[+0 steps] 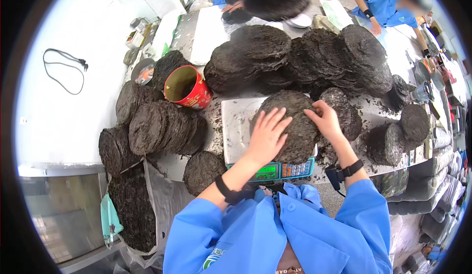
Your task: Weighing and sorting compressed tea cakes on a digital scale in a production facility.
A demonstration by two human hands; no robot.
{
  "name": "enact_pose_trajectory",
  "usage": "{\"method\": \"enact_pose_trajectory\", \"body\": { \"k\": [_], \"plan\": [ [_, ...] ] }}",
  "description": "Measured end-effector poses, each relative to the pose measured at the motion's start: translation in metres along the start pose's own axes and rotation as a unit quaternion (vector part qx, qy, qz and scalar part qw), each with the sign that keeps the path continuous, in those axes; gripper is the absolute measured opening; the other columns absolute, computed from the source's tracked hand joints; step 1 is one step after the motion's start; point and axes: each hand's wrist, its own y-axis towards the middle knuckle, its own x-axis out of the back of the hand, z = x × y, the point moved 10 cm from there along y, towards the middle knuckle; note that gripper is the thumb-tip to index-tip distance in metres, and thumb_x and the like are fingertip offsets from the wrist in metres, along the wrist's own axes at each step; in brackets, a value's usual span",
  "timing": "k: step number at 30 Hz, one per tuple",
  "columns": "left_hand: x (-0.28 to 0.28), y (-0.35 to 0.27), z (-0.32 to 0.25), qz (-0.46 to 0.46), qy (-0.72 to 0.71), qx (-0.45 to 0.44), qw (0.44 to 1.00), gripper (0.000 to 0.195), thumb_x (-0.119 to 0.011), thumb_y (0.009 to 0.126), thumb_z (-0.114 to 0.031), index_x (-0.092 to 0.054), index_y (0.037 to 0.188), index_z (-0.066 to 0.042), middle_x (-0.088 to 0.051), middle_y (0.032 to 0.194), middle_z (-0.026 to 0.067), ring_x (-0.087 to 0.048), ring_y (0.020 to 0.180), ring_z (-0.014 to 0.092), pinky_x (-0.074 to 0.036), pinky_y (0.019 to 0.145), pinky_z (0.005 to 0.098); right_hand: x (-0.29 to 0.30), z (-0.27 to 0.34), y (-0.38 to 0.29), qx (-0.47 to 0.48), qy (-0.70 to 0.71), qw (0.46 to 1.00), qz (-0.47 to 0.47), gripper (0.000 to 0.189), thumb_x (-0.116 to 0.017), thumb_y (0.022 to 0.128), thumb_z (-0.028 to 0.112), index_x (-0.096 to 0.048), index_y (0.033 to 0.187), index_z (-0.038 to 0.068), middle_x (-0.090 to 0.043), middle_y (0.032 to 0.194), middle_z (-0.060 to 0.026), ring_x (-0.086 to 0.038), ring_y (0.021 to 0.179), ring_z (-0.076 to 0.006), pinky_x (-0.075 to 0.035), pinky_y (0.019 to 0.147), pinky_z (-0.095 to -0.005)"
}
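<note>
A round, dark dried seaweed cake point(295, 141) lies over the right part of a digital scale's white pan point(236, 126). My left hand point(269, 135) rests on the cake with its fingers spread. At the cake's upper right edge, my right hand point(326, 119) has thumb and index finger bent against the rim; whether they pinch it cannot be told. The scale's keypad point(295, 169) and lit green display show below the cake. Just right of it stand smaller dark cakes point(341, 108), partly behind my right hand.
Stacks of dark cakes stand behind point(261, 45) and at the left point(147, 126). A red bucket point(199, 93) is left of the scale. An open plastic bag point(155, 189) holds more cakes. Across the table, a person's hand point(236, 6) is near a blurred dark disc; another person point(387, 6) works at upper right.
</note>
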Motion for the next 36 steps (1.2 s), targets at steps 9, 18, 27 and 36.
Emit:
{"method": "enact_pose_trajectory", "body": {
  "k": [9, 18, 27, 36],
  "plan": [
    [-0.054, 0.005, -0.012, 0.081, 0.103, -0.026, 0.991, 0.055, -0.061, 0.084, -0.021, -0.048, 0.138, -0.022, -0.034, 0.150, 0.0111, -0.029, 0.140, 0.029, -0.018, 0.115, 0.0503, -0.005, -0.025, -0.021, -0.026, 0.093, 0.985, -0.141, 0.024, -0.068, 0.087, 0.023, -0.061, 0.086, -0.001, -0.063, 0.071, -0.0149, -0.063, 0.063, -0.0268, -0.047, 0.058, -0.0359],
    [-0.062, 0.010, -0.011, 0.099, 0.115, -0.029, 0.988, 0.052, -0.058, 0.089, -0.024, -0.047, 0.140, -0.022, -0.030, 0.154, 0.0101, -0.027, 0.141, 0.030, -0.017, 0.115, 0.0491, 0.012, -0.141, -0.025, -0.258, 0.394, 0.807, -0.357, 0.027, -0.060, 0.094, 0.026, -0.063, 0.082, 0.002, -0.057, 0.068, 0.0007, -0.048, 0.062, -0.0105, -0.039, 0.057, -0.0266],
    [0.006, -0.008, 0.061, -0.061, -0.273, 0.189, 0.941, 0.070, -0.067, 0.084, -0.022, -0.036, 0.143, 0.000, -0.038, 0.145, 0.0206, -0.033, 0.137, 0.032, -0.022, 0.114, 0.0413, 0.005, -0.171, -0.080, -0.217, 0.276, 0.934, -0.070, 0.082, -0.063, 0.088, 0.048, -0.031, 0.145, -0.002, -0.034, 0.147, -0.0255, -0.034, 0.137, -0.0331, -0.030, 0.111, -0.0406],
    [-0.137, 0.001, -0.009, 0.216, -0.453, 0.239, 0.831, 0.078, -0.062, 0.092, -0.025, -0.016, 0.146, 0.006, -0.034, 0.146, 0.0235, -0.033, 0.137, 0.031, -0.026, 0.113, 0.0395, 0.034, -0.189, -0.150, -0.331, 0.591, 0.733, -0.069, 0.081, -0.068, 0.085, 0.022, -0.020, 0.147, 0.003, -0.039, 0.143, -0.0167, -0.040, 0.130, -0.0273, -0.031, 0.109, -0.0395]
  ]
}}
